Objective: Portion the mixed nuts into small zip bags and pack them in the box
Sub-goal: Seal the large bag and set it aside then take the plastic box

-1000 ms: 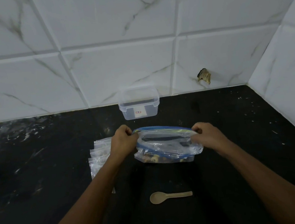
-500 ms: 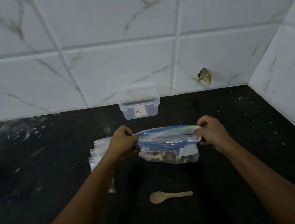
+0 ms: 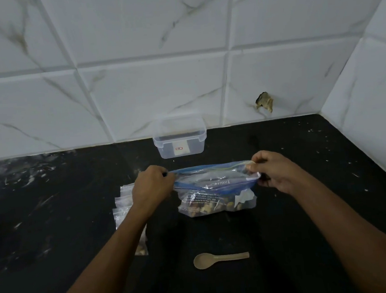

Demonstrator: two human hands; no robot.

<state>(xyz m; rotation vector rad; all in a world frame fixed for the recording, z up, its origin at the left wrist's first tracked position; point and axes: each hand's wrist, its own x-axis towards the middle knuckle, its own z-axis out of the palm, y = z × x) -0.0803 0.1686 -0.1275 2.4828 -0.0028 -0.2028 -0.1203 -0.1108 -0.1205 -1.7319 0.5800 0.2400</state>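
Observation:
A large clear zip bag with a blue seal holds mixed nuts at its bottom and stands on the black counter. My left hand pinches the left end of its top edge. My right hand pinches the right end, and the seal is stretched between them. Several small zip bags lie in a stack left of my left forearm, one showing nuts near its lower end. A clear plastic box stands behind the bag against the wall. A beige spoon lies in front.
The black counter carries pale specks and smears, mostly at the left. White marble-look tiles form the back wall and the right side wall. A chipped hole marks the back wall low at the right.
My hands have lifted the big bag's top and pulled it taut sideways. The right hand moved outward to the right end of the seal. The bag now stands more upright.

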